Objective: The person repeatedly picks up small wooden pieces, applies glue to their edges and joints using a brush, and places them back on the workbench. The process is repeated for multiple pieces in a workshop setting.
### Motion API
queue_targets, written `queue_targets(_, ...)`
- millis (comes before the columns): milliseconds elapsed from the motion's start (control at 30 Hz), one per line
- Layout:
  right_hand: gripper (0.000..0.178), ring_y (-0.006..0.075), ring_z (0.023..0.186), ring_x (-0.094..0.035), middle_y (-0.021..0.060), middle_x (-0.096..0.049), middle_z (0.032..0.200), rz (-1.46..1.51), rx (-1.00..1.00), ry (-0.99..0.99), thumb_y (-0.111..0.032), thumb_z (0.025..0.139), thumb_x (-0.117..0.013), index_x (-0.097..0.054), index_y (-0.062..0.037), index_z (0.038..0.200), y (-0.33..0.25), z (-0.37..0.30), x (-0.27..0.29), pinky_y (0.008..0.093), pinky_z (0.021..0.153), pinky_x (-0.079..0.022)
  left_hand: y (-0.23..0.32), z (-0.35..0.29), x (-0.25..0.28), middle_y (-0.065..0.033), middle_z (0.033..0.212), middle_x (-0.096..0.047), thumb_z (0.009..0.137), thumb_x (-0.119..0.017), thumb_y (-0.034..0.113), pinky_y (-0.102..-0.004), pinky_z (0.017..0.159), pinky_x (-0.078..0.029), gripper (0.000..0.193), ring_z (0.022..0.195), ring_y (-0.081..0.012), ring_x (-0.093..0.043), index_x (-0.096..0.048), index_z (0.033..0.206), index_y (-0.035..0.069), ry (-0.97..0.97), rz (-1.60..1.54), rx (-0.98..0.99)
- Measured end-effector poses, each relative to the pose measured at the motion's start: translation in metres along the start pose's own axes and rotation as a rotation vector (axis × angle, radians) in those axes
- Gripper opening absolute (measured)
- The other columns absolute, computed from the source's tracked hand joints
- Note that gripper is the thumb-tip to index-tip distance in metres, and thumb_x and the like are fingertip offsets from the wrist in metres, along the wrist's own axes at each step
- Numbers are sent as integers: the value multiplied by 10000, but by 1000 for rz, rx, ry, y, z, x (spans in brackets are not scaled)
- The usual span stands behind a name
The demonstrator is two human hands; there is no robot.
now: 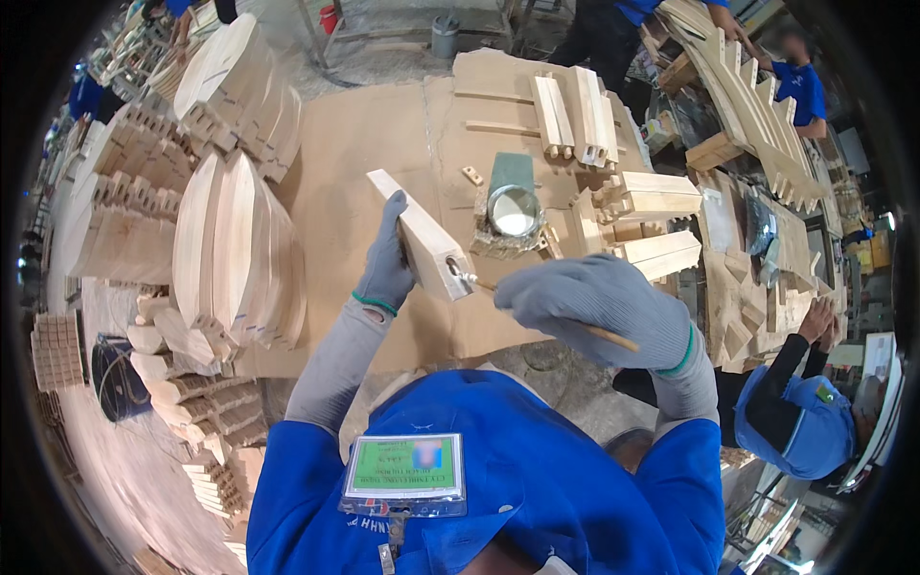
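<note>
white paste at the mouth of the slot

i have the pale wooden piece point(422, 235) in my gloved left hand point(387, 264), to the left of the round pot point(491, 208) and nearer me. those fingers are closed around its width, though most of them hide behind it. my right hand point(594, 307), nearer me and to the right of the pot, is curled shut on a thin stick point(613, 337); its white-coated tip is at the slot point(453, 264) in the piece's near end.

to do this well, i should brace the piece firmly, angle the stick into the slot, and coat the walls thinly and evenly; too big a blob would probably smear over the end face.

as for writing, the badge point(402, 470) on my blue shirt point(546, 441), well nearer me than the pot, carries printed lines, and pale lettering shows below it. i see no readable label on the pot.
</note>
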State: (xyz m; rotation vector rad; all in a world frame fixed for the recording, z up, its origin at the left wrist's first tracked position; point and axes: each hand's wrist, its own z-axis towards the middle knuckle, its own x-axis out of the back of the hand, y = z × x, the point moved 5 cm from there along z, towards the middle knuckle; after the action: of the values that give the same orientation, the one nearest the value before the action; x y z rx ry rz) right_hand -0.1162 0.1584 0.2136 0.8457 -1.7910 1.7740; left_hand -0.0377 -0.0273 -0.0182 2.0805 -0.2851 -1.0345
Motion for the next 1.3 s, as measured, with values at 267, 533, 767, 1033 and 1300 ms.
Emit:
queue_targets(267, 150, 282, 919, -655, 236, -652, 967, 660, 10, 956, 104, 758, -618, -549, 20, 861, 83, -91, 51, 362, 821, -526, 72, 72, -83, -183, 1069, -564, 814, -616, 422, -496, 829, -516, 601, 939, -343, -605, -445, 1245, 40, -272, -276, 14)
queue_targets(533, 149, 305, 839, -666, 270, -638, 899, 857, -198, 1376, 136, 745, -569, -501, 29, 823, 174, -155, 42, 407, 795, -573, 65, 237, -145, -155, 1092, -602, 822, -622, 158, -391, 837, -532, 405, 961, -267, -625, -550, 1188, 1, -276, 177, -17)
queue_targets(767, 122, 299, 822, -665, 257, -632, 878, 863, -393, 1459, 113, 740, -566, -502, 37, 810, 223, -178, 29, 385, 775, -584, -54, 377, -198, -102, 788, -663, 789, -616, 112, -312, 657, -506, 171, 736, -216, -637, -706, 900, 17, -239, 865, -141)
queue_targets(1033, 126, 304, 847, -654, 254, -620, 886, 903, -525, 1461, 115, 735, -541, -481, 39, 815, 240, -193, 16, 406, 776, -590, -91, 415, -208, -223, 954, -665, 608, -786, 293, -380, 809, -508, 547, 899, -319, -657, -614, 1010, -36, 45, 1119, -219)
queue_targets(1300, 169, 261, 900, -648, 216, -585, 1056, 846, -467, 1568, 33, 819, -536, -518, 59, 984, 222, -166, 19, 348, 769, -593, 3, 309, -177, -263, 1405, -359, 680, -753, 398, -380, 1066, -325, 970, 1306, -368, -370, -279, 1396, -53, 28, 1170, -275)
